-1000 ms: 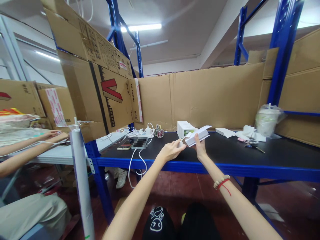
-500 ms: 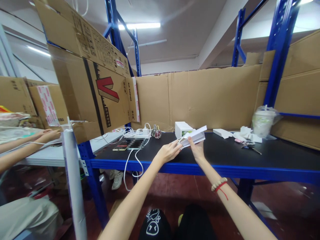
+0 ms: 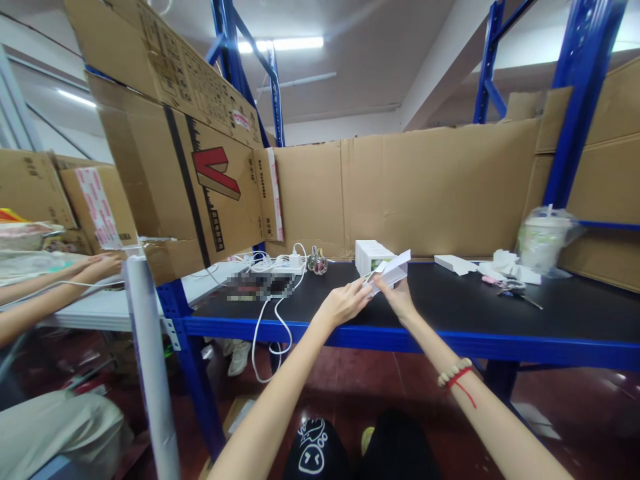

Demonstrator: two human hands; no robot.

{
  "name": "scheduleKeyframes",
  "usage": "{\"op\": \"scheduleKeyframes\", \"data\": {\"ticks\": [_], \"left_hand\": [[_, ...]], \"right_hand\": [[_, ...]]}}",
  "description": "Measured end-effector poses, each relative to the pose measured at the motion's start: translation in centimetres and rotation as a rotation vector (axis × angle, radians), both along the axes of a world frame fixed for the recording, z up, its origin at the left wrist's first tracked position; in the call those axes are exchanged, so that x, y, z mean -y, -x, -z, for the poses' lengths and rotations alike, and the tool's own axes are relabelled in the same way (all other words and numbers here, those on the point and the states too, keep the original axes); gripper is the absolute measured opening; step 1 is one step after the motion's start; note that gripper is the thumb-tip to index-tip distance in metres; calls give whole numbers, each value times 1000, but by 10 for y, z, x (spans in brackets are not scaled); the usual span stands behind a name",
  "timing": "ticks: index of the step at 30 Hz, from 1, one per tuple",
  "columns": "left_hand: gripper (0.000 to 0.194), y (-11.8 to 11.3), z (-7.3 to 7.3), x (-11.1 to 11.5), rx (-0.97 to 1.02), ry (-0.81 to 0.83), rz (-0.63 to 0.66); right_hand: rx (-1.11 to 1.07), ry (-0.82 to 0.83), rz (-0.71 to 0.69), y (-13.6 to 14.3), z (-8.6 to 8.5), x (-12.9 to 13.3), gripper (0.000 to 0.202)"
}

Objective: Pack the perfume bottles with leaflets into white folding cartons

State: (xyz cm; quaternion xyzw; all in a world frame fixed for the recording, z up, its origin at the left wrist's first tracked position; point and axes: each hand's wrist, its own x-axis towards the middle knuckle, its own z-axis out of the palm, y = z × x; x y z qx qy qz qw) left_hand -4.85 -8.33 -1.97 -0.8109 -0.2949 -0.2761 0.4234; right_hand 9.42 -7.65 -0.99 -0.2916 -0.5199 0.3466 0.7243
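Note:
A small white carton [image 3: 395, 270] with a raised flap is held between both hands above the front part of the black table. My left hand [image 3: 345, 303] is closed on its left end, fingers pressed together. From the right, my right hand [image 3: 397, 300] grips the carton's underside, with the thumb on the near face. Just behind the carton, a row of white boxes [image 3: 369, 255] with a green patch stands on the black tabletop [image 3: 450, 303]. The carton partly hides these boxes and some of my fingertips.
To the right lie a flat white box [image 3: 454, 265], crumpled white paper [image 3: 505, 265], keys [image 3: 513, 291] and a bagged plastic cup [image 3: 543, 243]. At left are a power strip with cables [image 3: 295, 263], small glass bottles [image 3: 317, 261] and another person's hands [image 3: 103, 267].
The camera view has shifted slightly, so the table items appear farther right. Both hands still hold the white carton, and my right hand's fingers have moved a little on it.

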Motion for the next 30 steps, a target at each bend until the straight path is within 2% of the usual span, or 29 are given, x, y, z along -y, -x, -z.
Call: {"op": "scheduleKeyframes", "data": {"ticks": [5, 11, 21, 26, 30], "left_hand": [[32, 0, 0, -1, 29, -1, -24], [31, 1, -1, -1, 71, -9, -7], [29, 1, 0, -4, 143, 8, 50], [30, 3, 2, -6, 272, 82, 111], [33, 4, 2, -6, 398, 198, 87]], "right_hand": [[3, 44, -6, 2, 2, -2, 55], [36, 27, 58, 0, 2, -3, 50], [161, -5, 96, 0, 4, -3, 53], [298, 8, 136, -1, 6, -5, 57], [418, -21, 141, -1, 9, -5, 62]]}}
